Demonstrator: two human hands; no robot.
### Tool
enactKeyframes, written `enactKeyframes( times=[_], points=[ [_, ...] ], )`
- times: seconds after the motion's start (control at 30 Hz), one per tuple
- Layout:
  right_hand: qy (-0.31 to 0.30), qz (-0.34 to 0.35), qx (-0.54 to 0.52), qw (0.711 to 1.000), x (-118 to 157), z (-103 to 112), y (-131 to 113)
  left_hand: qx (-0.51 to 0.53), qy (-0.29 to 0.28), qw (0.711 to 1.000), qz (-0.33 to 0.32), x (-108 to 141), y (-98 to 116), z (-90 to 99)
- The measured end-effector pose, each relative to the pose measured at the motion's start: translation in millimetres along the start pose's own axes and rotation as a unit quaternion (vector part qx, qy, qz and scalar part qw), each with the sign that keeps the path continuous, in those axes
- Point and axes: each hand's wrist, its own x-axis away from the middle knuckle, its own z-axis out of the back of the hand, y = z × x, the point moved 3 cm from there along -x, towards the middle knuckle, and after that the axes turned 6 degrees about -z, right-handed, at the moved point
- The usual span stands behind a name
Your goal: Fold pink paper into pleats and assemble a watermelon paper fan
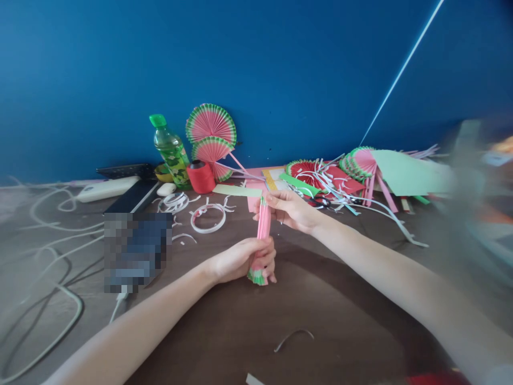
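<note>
A pink pleated paper strip with green ends (263, 222) stands nearly upright between my hands, folded into a narrow bundle. My left hand (250, 259) is wrapped round its lower part, and the green and white pleats spread a little below the fingers. At the top end, my right hand (286, 209) pinches the bundle between thumb and fingers. Just behind the top lies a pale green paper strip (237, 190), close to the right fingertips.
Rolls of white tape (208, 218), a red spool (201, 177) and a green bottle (170, 152) stand behind my left hand. Finished round fans (211, 125) lean on the blue wall. Phone (138, 251) and cables at left; paper scraps (316, 179) and scissors at right.
</note>
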Motion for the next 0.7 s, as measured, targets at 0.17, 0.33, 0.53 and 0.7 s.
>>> enactKeyframes(
  times=[0.17,0.33,0.53,0.7],
  points=[
    [0.075,0.045,-0.014,0.996,-1.1,3.2,-4.9,0.022,0.048,0.997,-0.057,-0.8,3.6,3.3],
    [0.090,0.054,-0.020,0.994,-1.9,5.2,-8.1,0.020,0.040,0.998,-0.044,-0.3,4.1,3.8],
    [0.104,0.049,-0.010,0.993,-1.8,6.5,-5.9,-0.061,0.046,0.995,-0.066,-1.4,4.3,4.7],
    [0.112,0.054,0.010,0.992,-1.3,7.1,-5.1,-0.080,0.073,0.992,-0.068,-1.4,3.4,5.7]
  ],
)
